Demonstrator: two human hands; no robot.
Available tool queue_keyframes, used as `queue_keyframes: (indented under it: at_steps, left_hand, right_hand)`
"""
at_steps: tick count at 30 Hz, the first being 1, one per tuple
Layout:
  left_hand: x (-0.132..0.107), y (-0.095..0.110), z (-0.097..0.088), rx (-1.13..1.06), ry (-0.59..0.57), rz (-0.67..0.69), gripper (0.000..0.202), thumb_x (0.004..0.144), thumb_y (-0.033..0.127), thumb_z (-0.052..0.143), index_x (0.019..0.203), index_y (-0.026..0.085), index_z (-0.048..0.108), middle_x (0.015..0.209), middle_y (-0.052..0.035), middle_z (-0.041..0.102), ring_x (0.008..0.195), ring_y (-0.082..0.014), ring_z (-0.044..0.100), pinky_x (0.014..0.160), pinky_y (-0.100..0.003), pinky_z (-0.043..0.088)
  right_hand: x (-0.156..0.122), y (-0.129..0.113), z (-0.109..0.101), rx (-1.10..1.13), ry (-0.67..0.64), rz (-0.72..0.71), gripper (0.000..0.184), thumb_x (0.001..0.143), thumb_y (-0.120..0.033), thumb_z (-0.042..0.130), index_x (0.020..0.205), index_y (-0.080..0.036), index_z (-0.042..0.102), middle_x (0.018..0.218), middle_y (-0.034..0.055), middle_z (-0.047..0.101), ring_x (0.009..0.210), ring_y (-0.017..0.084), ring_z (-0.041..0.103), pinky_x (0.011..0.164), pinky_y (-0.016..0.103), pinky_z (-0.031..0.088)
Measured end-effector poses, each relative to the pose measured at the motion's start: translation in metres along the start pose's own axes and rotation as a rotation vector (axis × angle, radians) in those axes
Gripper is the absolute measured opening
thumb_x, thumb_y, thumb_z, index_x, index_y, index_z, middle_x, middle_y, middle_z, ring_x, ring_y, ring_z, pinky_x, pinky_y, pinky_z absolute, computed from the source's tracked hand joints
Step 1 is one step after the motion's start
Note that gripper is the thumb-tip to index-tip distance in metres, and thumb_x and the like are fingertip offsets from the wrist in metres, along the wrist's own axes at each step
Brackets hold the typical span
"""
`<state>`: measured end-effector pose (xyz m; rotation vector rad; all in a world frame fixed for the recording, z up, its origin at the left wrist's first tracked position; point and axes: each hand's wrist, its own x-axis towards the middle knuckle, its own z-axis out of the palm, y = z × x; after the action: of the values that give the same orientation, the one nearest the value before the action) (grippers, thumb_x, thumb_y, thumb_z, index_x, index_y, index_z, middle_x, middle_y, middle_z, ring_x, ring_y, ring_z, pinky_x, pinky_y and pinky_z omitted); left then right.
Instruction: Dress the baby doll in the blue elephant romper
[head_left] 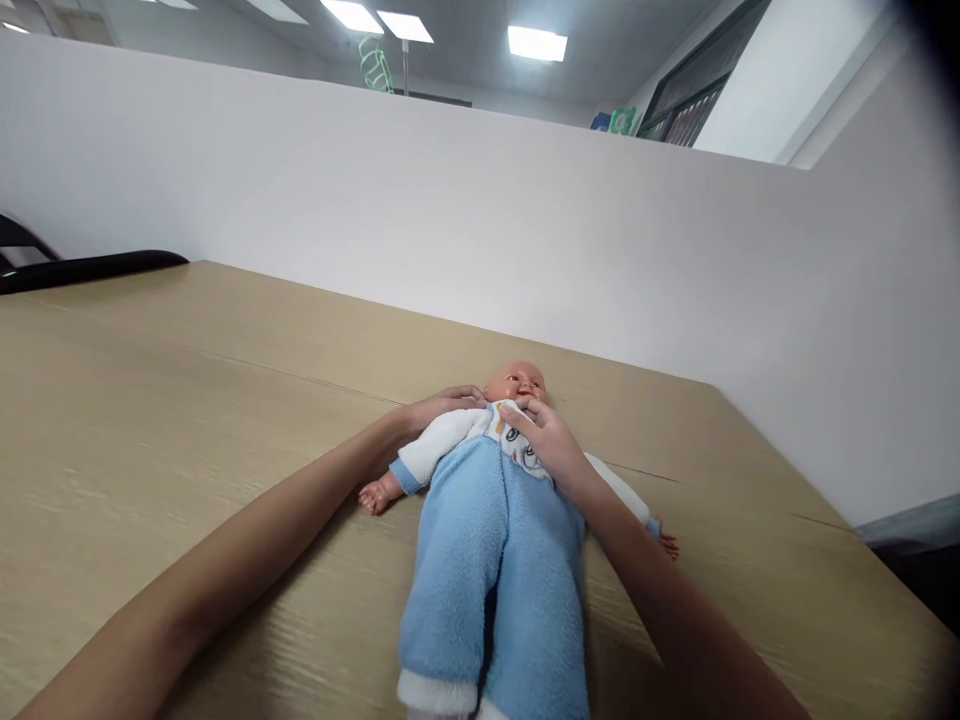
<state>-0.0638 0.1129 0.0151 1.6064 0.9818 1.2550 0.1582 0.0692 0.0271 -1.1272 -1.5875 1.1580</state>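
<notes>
Baby doll [499, 500]: left hand [444, 406], right hand [551, 438], fingers half-curled, lay at its neckline [495, 410], grip unclear; neckline handling apparently needed light pinching next.

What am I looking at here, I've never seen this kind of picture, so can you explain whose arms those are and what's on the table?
There's no machine here: the bare arms belong to the person wearing the camera. It sits on their head, looking forward and down, and this is its only view. On the wooden table a baby doll lies on its back in a white and blue outfit, its head pointing away from the wearer. The left hand is at the doll's shoulder, by the neck; the right hand rests on its upper chest, just below the chin. Whether either has a firm grip is hard to tell.
</notes>
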Motion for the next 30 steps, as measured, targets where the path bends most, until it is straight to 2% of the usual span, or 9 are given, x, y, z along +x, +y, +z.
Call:
queue_keyframes:
  at_steps: [3,6,9,11,13,15,18,24,30]
  left_hand:
    - [0.0,0.003,-0.011,0.155,-0.146,0.004,0.022,0.093,0.036,0.081,0.099,0.016,0.074,0.096,-0.0053,0.072,0.084,-0.0204,0.068,0.074,-0.034,0.059]
    - [-0.007,0.021,-0.017,0.282,-0.137,0.073,0.017,0.083,0.031,0.085,0.086,0.019,0.074,0.093,-0.0063,0.069,0.088,-0.0232,0.063,0.075,-0.033,0.053]
    - [-0.034,0.046,-0.012,0.35,-0.119,0.181,0.015,0.094,0.036,0.072,0.1,0.023,0.068,0.102,-0.0053,0.067,0.091,-0.0218,0.06,0.079,-0.033,0.049]
    - [-0.058,0.058,-0.005,0.371,-0.248,0.222,0.017,0.104,0.039,0.06,0.111,0.024,0.063,0.101,-0.0041,0.066,0.086,-0.0205,0.061,0.077,-0.034,0.05]
    - [-0.079,0.06,-0.001,0.414,-0.321,0.222,0.018,0.107,0.041,0.054,0.113,0.024,0.059,0.098,-0.0037,0.066,0.084,-0.0208,0.061,0.077,-0.035,0.05]
    - [-0.091,0.054,-0.003,0.492,-0.314,0.2,0.021,0.108,0.044,0.053,0.11,0.024,0.059,0.099,-0.005,0.065,0.087,-0.0228,0.06,0.079,-0.036,0.049]
    - [-0.091,0.044,-0.017,0.573,-0.369,0.126,0.03,0.107,0.051,0.051,0.103,0.023,0.06,0.099,-0.006,0.064,0.091,-0.0253,0.059,0.084,-0.038,0.048]
    - [-0.076,0.05,-0.051,0.424,-0.706,-0.107,0.028,0.106,0.05,0.054,0.108,0.022,0.059,0.109,-0.0039,0.06,0.102,-0.0229,0.056,0.093,-0.033,0.047]
    - [-0.076,0.051,-0.056,0.312,-0.819,-0.167,0.025,0.103,0.046,0.059,0.111,0.022,0.054,0.103,-0.0021,0.056,0.097,-0.0213,0.054,0.088,-0.032,0.046]
  right_hand:
    - [-0.005,-0.013,-0.018,-0.354,0.026,-0.075,0.035,0.086,-0.059,0.076,0.086,-0.024,0.073,0.086,0.0037,0.075,0.084,0.025,0.067,0.076,0.035,0.048]
    - [-0.009,-0.02,-0.031,-0.609,0.009,-0.093,0.033,0.094,-0.057,0.068,0.09,-0.025,0.076,0.088,0.003,0.077,0.084,0.026,0.069,0.075,0.035,0.046]
    - [-0.008,-0.018,-0.033,-0.576,-0.045,-0.077,0.036,0.096,-0.057,0.065,0.092,-0.024,0.075,0.089,0.0029,0.078,0.085,0.026,0.07,0.075,0.035,0.047]
    - [-0.006,-0.013,-0.031,-0.541,-0.077,-0.07,0.036,0.097,-0.057,0.065,0.093,-0.022,0.074,0.09,0.0035,0.077,0.086,0.026,0.07,0.075,0.035,0.047]
    - [-0.004,-0.007,-0.03,-0.49,-0.104,-0.047,0.037,0.097,-0.057,0.064,0.095,-0.021,0.074,0.092,0.004,0.077,0.086,0.025,0.07,0.075,0.034,0.048]
    - [-0.003,-0.003,-0.03,-0.452,-0.123,-0.031,0.038,0.096,-0.058,0.065,0.096,-0.021,0.074,0.096,0.0046,0.077,0.087,0.025,0.069,0.076,0.034,0.049]
    - [-0.002,0.001,-0.032,-0.421,-0.139,-0.011,0.042,0.094,-0.061,0.067,0.096,-0.02,0.075,0.099,0.0055,0.077,0.088,0.025,0.069,0.077,0.035,0.05]
    - [0.002,0.006,-0.031,-0.362,-0.177,0.011,0.046,0.093,-0.065,0.068,0.097,-0.019,0.076,0.101,0.0075,0.078,0.092,0.026,0.069,0.08,0.036,0.051]
    - [0.002,0.006,-0.031,-0.289,-0.2,0.038,0.046,0.092,-0.065,0.07,0.1,-0.02,0.076,0.104,0.0079,0.077,0.095,0.026,0.07,0.081,0.036,0.051]
